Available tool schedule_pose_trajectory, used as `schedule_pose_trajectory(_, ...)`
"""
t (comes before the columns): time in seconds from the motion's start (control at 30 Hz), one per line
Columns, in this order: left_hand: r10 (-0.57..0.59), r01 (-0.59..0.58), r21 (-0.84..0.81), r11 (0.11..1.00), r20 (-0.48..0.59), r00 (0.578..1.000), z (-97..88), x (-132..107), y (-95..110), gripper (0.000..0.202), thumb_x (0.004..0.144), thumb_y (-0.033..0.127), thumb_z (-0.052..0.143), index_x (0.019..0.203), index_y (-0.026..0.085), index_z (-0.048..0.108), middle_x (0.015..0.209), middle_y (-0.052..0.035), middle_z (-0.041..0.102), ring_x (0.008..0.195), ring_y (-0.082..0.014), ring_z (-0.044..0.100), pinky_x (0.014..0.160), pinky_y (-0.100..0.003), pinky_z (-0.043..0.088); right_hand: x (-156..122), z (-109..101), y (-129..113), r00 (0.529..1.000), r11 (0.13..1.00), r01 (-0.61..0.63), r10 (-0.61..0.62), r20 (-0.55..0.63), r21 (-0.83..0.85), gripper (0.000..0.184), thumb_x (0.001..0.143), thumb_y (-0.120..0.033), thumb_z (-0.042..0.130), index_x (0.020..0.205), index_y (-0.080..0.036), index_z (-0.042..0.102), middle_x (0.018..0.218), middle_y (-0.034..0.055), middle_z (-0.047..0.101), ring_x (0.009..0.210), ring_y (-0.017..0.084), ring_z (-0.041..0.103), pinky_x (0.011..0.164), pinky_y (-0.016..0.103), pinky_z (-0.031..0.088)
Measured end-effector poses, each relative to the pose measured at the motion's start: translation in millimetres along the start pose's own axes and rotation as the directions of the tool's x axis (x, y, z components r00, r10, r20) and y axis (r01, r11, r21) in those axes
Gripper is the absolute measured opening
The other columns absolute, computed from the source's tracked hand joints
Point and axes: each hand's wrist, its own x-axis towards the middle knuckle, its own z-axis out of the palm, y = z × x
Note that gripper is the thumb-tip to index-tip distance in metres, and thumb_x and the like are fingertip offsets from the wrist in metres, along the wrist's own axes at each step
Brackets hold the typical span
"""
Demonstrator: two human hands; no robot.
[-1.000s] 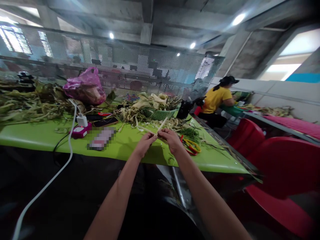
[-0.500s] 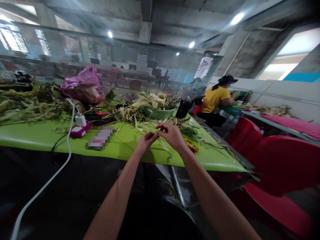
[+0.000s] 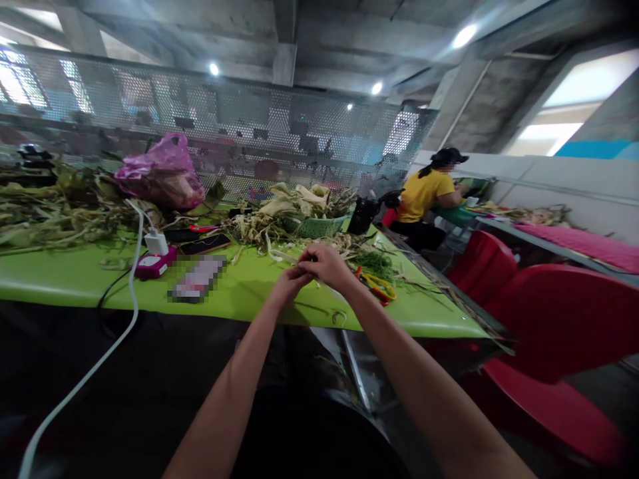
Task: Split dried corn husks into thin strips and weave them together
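A pale husk strip runs between my two hands above the green table. My left hand is closed in a pinch on it from below. Across it lies my right hand, fingertips closed on the same strip and touching the left fingers. The strip's middle is hidden by my fingers; its far end curls out toward the dry leaves. Just right of my right hand are scissors with yellow and red handles, beside a tuft of green fibre.
A green basket of dried husks stands beyond my hands, near a black object. Leftward are a phone, a purple power socket with a white cable, and a pink bag. Red chairs and a person in yellow are to the right.
My right hand has shifted left, over my left fingertips, and the strip's near end is now largely covered. The view has turned slightly right. More of the scissors shows.
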Motion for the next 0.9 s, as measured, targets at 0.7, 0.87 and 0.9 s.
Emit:
schedule_pose_trajectory(0.7, 0.004, -0.043, -0.235, 0.971, -0.166, 0.986, -10.8, -4, 9, 0.03, 0.07, 0.039, 0.064, 0.086, 0.015, 0.07, 0.074, -0.0031, 0.062, 0.061, -0.0076, 0.049, 0.056, -0.019, 0.038, -26, 13, 10, 0.972, 0.99, -0.121, 0.133, -0.195, 0.071, 0.019, 0.079, -0.037, 0.057, 0.08, -0.018, 0.062, 0.072, 0.0016, 0.063, 0.067, 0.016, 0.056, 0.063, 0.026, 0.039)
schedule_pose_trajectory(0.87, -0.046, -0.024, -0.32, 0.947, -0.21, 0.977, -10.9, -3, 9, 0.028, 0.066, 0.038, 0.069, 0.081, 0.014, 0.07, 0.074, -0.0029, 0.063, 0.06, -0.0072, 0.05, 0.058, -0.02, 0.041, -25, 6, 8, 0.987, 0.998, -0.068, 0.068, -0.144, 0.003, 0.011, 0.077, -0.029, 0.06, 0.075, -0.019, 0.064, 0.072, 0.0015, 0.065, 0.068, 0.016, 0.057, 0.065, 0.026, 0.039)
schedule_pose_trajectory(0.9, -0.054, -0.02, -0.324, 0.946, -0.216, 0.975, -11.1, -3, 9, 0.029, 0.065, 0.039, 0.07, 0.08, 0.014, 0.07, 0.072, -0.0025, 0.062, 0.06, -0.0074, 0.051, 0.058, -0.02, 0.042, -25, 4, 8, 0.989, 0.998, -0.055, 0.052, -0.141, -0.011, 0.011, 0.077, -0.029, 0.06, 0.075, -0.019, 0.064, 0.073, 0.0016, 0.065, 0.068, 0.016, 0.057, 0.065, 0.026, 0.039)
